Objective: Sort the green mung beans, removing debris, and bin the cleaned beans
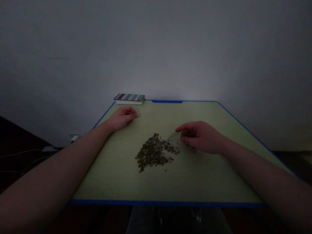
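Observation:
On the table (131, 185), near its left edge, rests my left hand (123, 117). Its fingers are loosely curled, the thumb lies close to the index finger, and I see nothing in it. My right hand (202, 137) is over a clear round dish (173, 138) and hides most of it. The index finger reaches left, apart from the thumb, while the other fingers curl inward. Between the hands lies a loose pile of small brownish and greenish grains (153, 151), beads or seeds by their look. Its right end comes close to the dish rim.
A phone-like slab with a striped screen (129, 97) lies on a white box (129, 102) at the far left corner. Blue edging (168, 203) runs round the table. Behind stands a plain wall (170, 48). Cables (50, 149) hang at lower left.

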Demonstrator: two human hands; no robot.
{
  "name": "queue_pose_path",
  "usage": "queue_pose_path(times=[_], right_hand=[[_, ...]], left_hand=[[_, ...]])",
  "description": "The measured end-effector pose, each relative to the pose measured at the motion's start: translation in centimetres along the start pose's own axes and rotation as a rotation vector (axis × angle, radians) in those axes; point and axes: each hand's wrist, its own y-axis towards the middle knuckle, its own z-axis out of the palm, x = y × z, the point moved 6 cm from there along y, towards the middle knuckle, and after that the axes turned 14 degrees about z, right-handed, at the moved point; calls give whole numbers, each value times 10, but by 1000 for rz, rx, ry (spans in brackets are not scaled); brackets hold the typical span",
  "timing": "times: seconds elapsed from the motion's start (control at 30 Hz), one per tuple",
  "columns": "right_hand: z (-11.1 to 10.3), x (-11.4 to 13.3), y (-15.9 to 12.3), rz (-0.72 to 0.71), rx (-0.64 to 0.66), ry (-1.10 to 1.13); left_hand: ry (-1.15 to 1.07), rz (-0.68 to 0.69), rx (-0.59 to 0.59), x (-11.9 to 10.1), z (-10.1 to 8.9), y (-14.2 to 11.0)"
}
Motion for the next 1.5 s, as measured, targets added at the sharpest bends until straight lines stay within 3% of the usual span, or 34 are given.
queue_pose_path(times=[0.37, 0.6, 1.0, 1.5], right_hand=[[8, 4, -3, -63, -9, -129], [-24, -9, 10, 35, -202, -274], [-10, -6, -1, 66, 124, -327], [-7, -2, -8, 3, 196, -303]], left_hand=[[23, -12, 6, 1, -1, -1], [21, -3, 3, 1, -1, -1], [25, 6, 12, 6, -2, 1], [26, -17, 12, 4, -1, 0]])
